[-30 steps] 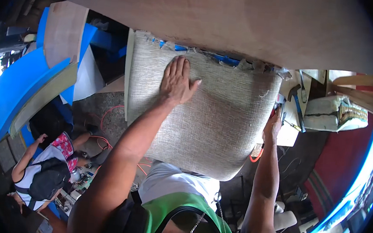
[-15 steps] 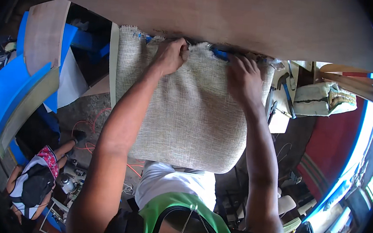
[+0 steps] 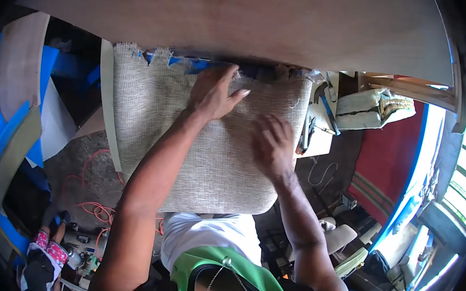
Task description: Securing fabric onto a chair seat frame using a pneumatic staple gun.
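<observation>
A beige woven cushion (image 3: 214,171) with a frayed far edge lies in front of me, that edge tucked up against a large brown board (image 3: 243,20). Blue material (image 3: 195,64) shows in the gap between the fabric edge and the board. My left hand (image 3: 215,94) is at the frayed edge, its thumb held apart from the fingers, with nothing visible in it. Over the right part of the cushion is my right hand (image 3: 274,146), somewhat blurred, fingers apart and holding nothing; whether it touches the fabric I cannot tell.
At the right, a hammer (image 3: 329,110) with a blue handle lies on a white surface, beside a foam block (image 3: 375,109) in pale covering. Curved blue and wooden panels (image 3: 23,69) stand at the left. An orange hose (image 3: 96,210) crosses the floor. Another person (image 3: 43,264) is at lower left.
My right hand has left the frayed edge and come nearer over the cushion. My left hand's thumb has spread from its fingers. The whole view has shifted somewhat.
</observation>
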### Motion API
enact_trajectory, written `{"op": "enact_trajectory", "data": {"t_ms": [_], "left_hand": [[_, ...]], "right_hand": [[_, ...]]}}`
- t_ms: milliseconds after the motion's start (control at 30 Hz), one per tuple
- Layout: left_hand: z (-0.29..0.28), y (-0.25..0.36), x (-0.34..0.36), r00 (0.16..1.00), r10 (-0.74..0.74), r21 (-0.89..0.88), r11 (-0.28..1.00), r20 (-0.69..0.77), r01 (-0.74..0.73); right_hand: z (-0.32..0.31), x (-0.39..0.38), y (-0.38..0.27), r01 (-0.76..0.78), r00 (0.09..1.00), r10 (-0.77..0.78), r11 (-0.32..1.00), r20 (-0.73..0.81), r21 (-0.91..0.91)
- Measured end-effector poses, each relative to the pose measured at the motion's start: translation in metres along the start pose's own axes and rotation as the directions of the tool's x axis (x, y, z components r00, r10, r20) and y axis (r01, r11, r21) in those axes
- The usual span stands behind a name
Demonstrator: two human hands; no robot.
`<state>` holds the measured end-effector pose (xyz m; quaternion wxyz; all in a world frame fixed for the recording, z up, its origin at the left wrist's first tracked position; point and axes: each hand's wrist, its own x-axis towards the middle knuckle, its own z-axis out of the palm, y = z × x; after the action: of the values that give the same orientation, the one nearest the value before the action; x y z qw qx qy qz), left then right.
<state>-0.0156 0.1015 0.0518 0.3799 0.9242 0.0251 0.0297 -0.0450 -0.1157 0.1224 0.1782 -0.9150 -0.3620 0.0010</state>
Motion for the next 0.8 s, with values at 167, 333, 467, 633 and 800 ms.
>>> {"op": "enact_trajectory", "data": {"t_ms": [167, 333, 467, 633, 800], "left_hand": [[0.033, 0.048, 0.03, 0.957, 0.256, -0.048, 0.963, -0.138, -0.265], [0.059, 0.068, 0.027, 0.987, -0.146, -0.267, 0.951, 0.064, 0.157], [0.078, 0.032, 0.063, 0.918, -0.234, -0.263, 0.909, 0.321, 0.324], [0.094, 0.032, 0.073, 0.896, -0.183, -0.41, 0.84, 0.405, 0.357], [0.097, 0.008, 0.069, 0.925, -0.255, -0.601, 0.704, 0.282, 0.378]], "right_hand": [[-0.015, 0.002, 0.085, -0.628, 0.711, 0.676, 0.735, -0.196, 0.256], [-0.01, 0.035, 0.135, -0.726, 0.573, 0.775, 0.329, 0.267, 0.604], [0.011, 0.042, 0.111, -0.659, 0.609, 0.784, 0.412, 0.124, 0.629], [0.011, 0.039, 0.115, -0.694, 0.655, 0.753, 0.57, 0.057, 0.439], [0.014, 0.054, 0.099, -0.746, 0.624, 0.763, 0.517, 0.17, 0.419]]}}
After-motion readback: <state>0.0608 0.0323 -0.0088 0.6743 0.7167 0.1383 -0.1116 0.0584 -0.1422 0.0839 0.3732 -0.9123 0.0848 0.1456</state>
